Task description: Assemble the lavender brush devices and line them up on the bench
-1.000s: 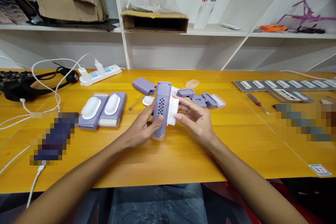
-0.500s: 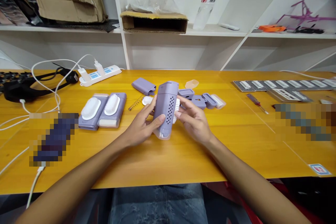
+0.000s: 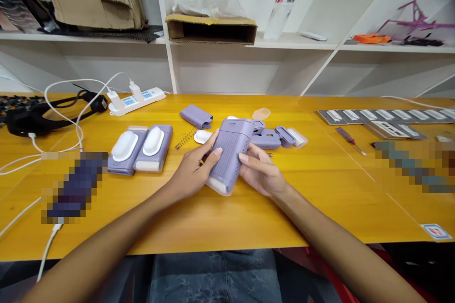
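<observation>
Above the table's middle, a lavender brush (image 3: 232, 154) is held tilted between both hands, its ribbed face toward me. Its lower end has a clear cap over a pale part, and its bristle side is turned away. My left hand (image 3: 194, 168) grips the left edge, thumb on the ribbed face. On the right edge, over the small holes, my right hand (image 3: 263, 173) is closed with its thumb in front and fingers behind. Two similar brushes (image 3: 152, 151) with white bristle pads lie to the left. Behind are a lavender shell (image 3: 196, 116), a spring (image 3: 186, 138) and a white oval pad (image 3: 202, 137).
Lavender parts (image 3: 268, 138) and a clear cap (image 3: 299, 137) lie behind my right hand. A screwdriver (image 3: 350, 140) and a metal strip (image 3: 384, 116) are farther right. At left are a power strip (image 3: 138, 100), white cables and a blurred-out dark object (image 3: 76, 184).
The brush has been turned so its ribbed face shows instead of the holed side, and the white bristles are out of sight. Both hands still hold it.
</observation>
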Tool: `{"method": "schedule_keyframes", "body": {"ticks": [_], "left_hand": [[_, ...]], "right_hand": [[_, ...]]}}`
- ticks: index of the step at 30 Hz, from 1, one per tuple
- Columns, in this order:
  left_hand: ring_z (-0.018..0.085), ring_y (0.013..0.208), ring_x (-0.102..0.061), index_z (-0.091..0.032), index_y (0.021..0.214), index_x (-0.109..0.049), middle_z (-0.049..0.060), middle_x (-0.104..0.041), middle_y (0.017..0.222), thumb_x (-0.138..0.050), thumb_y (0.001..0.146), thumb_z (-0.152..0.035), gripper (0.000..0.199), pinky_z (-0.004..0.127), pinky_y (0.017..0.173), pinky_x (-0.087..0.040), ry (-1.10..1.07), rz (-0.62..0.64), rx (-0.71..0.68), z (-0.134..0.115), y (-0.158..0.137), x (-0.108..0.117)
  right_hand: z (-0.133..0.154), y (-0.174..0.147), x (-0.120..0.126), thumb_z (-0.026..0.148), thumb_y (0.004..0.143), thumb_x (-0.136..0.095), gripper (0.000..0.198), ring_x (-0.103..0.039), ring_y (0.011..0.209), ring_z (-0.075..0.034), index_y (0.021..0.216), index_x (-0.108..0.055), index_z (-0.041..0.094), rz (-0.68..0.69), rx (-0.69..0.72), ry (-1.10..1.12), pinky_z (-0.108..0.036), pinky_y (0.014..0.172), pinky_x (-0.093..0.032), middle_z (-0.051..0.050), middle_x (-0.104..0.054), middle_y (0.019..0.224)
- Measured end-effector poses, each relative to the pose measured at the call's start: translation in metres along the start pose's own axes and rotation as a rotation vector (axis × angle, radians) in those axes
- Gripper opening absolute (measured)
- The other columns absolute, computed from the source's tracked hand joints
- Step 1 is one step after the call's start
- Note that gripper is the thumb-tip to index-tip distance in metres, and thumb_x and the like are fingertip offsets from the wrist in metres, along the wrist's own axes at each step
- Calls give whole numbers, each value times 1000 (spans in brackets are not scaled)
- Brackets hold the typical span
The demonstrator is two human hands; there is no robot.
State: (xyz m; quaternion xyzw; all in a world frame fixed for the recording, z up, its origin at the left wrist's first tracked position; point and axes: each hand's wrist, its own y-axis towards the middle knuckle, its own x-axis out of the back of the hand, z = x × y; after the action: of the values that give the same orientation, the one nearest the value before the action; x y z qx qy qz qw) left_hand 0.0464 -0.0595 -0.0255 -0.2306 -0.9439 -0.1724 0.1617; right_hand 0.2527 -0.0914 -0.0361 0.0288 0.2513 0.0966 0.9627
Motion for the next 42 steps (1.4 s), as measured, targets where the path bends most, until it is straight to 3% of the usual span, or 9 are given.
{"method": "schedule_keyframes", "body": {"ticks": [4, 7, 14, 18, 22, 25, 29, 33, 42], "left_hand": [[29, 140, -63, -28, 166, -51, 8, -67, 156, -51, 112, -56, 61, 45, 121, -48, 13, 12, -10, 0, -1, -1], [28, 112, -71, -25, 168, -48, 10, -77, 126, -55, 108, -61, 70, 41, 97, -59, -44, 21, 59, 2, -2, -3], [22, 85, -68, -21, 168, -42, 10, -71, 107, -75, 96, -58, 87, 33, 66, -58, -311, 131, 198, 1, -1, -5], [21, 80, -71, -18, 166, -45, 6, -74, 96, -78, 95, -52, 85, 36, 74, -60, -306, 178, 172, 0, -4, -7], [24, 88, -74, -18, 146, -64, 9, -79, 99, -57, 109, -52, 51, 39, 82, -61, 50, 107, -17, 3, -3, -4], [34, 123, -70, -15, 132, -70, 19, -76, 128, -47, 113, -40, 39, 53, 110, -55, 478, -95, -203, 11, 2, 6], [44, 161, -40, -11, 148, -57, 28, -49, 165, -52, 109, -36, 47, 65, 130, -35, 798, -109, -152, 31, 7, 19], [51, 166, -27, -5, 163, -37, 35, -35, 172, -57, 107, -47, 74, 71, 131, -29, 842, -59, 14, 52, 8, 22], [41, 170, -25, -4, 168, -35, 30, -30, 178, -41, 113, -53, 74, 60, 137, -25, 765, 184, 25, 56, 13, 17]], "right_hand": [[-2, 1, 1, 42, 77, -93, 49, -75, 122, -36, 118, -74, 22, -32, -48, 20, -56, 109, -60, -12, -82, 127], [0, 3, 1, 39, 81, -88, 40, -76, 121, -37, 115, -74, 23, -70, -62, 38, -57, 109, -60, -11, -83, 123], [9, 6, 8, 38, 80, -78, 44, -74, 123, -40, 121, -74, 24, -123, 32, 0, -64, 110, -57, -10, -84, 118], [8, 5, 10, 33, 74, -78, 31, -76, 116, -39, 104, -75, 24, -168, -8, 23, -61, 105, -60, -8, -85, 111], [5, 4, 10, 33, 74, -81, 30, -78, 106, -37, 101, -77, 23, -201, -55, 31, -56, 99, -63, -7, -85, 108], [4, 5, 12, 37, 76, -83, 29, -78, 103, -35, 100, -77, 23, -230, -61, 10, -52, 96, -64, -6, -85, 105], [3, 6, 16, 38, 76, -84, 29, -78, 102, -35, 101, -78, 23, -250, -59, 2, -50, 92, -64, -6, -85, 104], [3, 6, 16, 37, 76, -84, 29, -78, 100, -34, 101, -78, 23, -238, -63, -9, -49, 90, -64, -6, -85, 105], [5, 6, 10, 37, 74, -84, 31, -78, 101, -34, 101, -79, 22, -225, -56, 4, -49, 93, -64, -6, -85, 103]]}}
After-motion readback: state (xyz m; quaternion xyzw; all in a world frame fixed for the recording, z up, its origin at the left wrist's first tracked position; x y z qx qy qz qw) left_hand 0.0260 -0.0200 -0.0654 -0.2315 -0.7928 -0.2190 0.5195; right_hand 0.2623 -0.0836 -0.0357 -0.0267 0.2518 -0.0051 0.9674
